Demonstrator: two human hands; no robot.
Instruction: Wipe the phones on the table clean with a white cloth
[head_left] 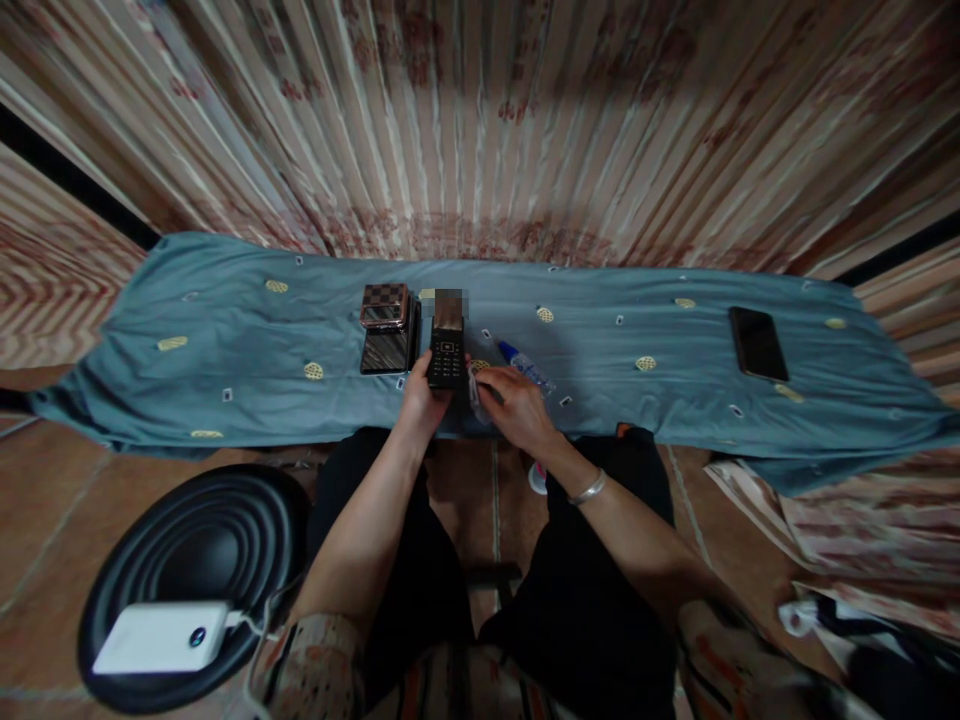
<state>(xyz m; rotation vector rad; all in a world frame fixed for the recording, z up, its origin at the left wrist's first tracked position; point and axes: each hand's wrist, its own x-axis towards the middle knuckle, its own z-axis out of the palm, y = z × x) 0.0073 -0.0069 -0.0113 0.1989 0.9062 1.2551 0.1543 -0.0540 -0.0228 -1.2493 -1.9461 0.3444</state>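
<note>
A black keypad phone [448, 358] is in my left hand [425, 388], which grips its lower part with the keys facing up; its upper end is blurred out by pixel blocks. Close to the phone's right edge, my right hand [516, 402] is closed in a pinch on a crumpled whitish piece [477, 392], whose material I cannot make out. Just beyond the right hand lies a clear tube with a blue tip [528, 366]. To the left of the phone, a small case with a brown checkered top [385, 303] rests against a dark, shiny flat item [385, 352].
A blue-green patterned cloth [600, 400] covers the long table. Far right on it lies a dark smartphone [758, 343]. At lower left, a white power bank [161, 637] with a cable sits on a round black ribbed stool [281, 520]. Pleated curtains [480, 130] hang behind the table.
</note>
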